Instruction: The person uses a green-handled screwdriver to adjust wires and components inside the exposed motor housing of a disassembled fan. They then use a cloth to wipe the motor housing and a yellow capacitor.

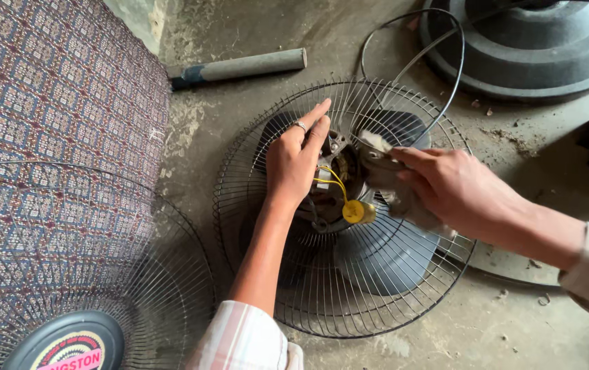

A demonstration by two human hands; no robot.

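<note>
Motor at centre of fan guard: our left hand rests flat-open on it; right hand pinches rag just beside.

One head-worn camera looks steeply down at a concrete floor from close above. A fan guard fills the centre, near the lens. A patterned mat runs along the left edge, and a round fan base sits far right.
</note>
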